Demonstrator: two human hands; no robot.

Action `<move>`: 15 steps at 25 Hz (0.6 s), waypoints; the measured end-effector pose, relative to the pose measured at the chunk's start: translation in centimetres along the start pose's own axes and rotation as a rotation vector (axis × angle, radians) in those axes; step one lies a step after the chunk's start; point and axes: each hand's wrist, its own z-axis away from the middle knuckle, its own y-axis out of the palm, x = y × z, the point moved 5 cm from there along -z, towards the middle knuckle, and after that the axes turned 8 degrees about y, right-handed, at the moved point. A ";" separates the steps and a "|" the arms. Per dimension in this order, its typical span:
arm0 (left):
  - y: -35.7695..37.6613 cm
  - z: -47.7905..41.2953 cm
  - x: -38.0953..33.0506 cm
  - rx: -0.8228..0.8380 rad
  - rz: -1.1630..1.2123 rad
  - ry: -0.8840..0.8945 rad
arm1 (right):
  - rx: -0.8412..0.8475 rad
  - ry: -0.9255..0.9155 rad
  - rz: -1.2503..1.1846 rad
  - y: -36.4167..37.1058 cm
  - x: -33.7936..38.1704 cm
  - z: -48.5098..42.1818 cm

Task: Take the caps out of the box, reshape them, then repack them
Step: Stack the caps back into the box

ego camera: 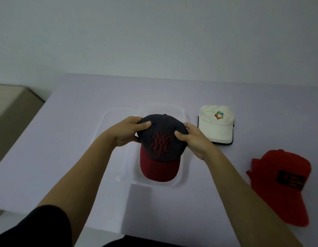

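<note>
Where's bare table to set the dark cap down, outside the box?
Widest bare patch: the table left of the clear box, out to its left edge. Also the strip behind the box and white cap, up to the wall. The right side is crowded by the white cap and red cap.

Left upper arm wears a short black sleeve. Both forearms bare; no rings or watch visible.

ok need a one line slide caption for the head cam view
Both hands, left and right, hold a navy cap over the clear box; white cap, red cap lie aside.
</note>
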 end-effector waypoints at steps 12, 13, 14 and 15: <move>-0.3 -4.4 7.8 -0.057 -0.351 -0.175 | -0.292 0.156 1.053 4.4 -2.7 -4.5; -0.4 -4.5 7.8 -0.091 -0.443 -0.120 | -0.313 0.137 1.060 4.6 -2.8 -4.6; -0.4 -4.6 7.8 -0.113 -0.517 -0.053 | -0.329 0.111 1.056 4.8 -3.0 -4.5; -0.1 -4.6 7.8 -0.115 -0.569 0.012 | -0.328 0.099 1.053 5.0 -3.4 -4.4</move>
